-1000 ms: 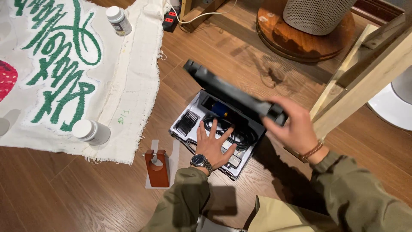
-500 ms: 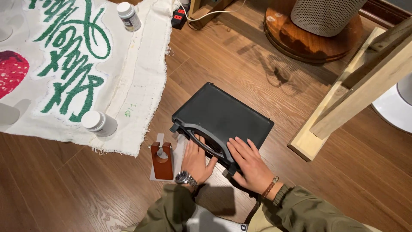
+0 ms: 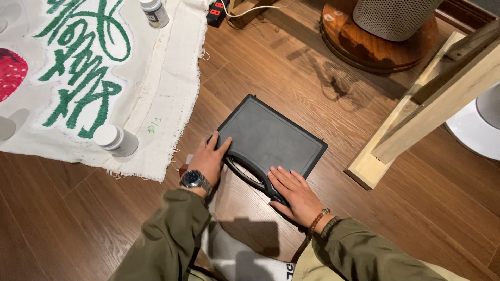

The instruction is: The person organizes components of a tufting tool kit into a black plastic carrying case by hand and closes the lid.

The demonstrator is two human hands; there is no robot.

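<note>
A black plastic carrying case (image 3: 268, 138) lies closed and flat on the wooden floor, its handle toward me. My left hand (image 3: 208, 158), with a wristwatch, rests on the case's near left corner, fingers pressing the edge. My right hand (image 3: 291, 191), with a bead bracelet, lies flat over the near right end of the handle. A small reddish-brown object (image 3: 183, 169) peeks out just left of my left hand, mostly hidden by it.
A white cloth (image 3: 156, 99) painted with green script and a red shape covers the floor at left, with white paint bottles (image 3: 115, 140) (image 3: 154, 11) on it. A pale wooden frame leg (image 3: 416, 119) stands right; a round wooden base (image 3: 364, 41) and power strip (image 3: 216, 13) lie behind.
The case lid came down from open to fully closed. My left hand left the case's inside and both hands now press along the handle edge. The view shifted slightly.
</note>
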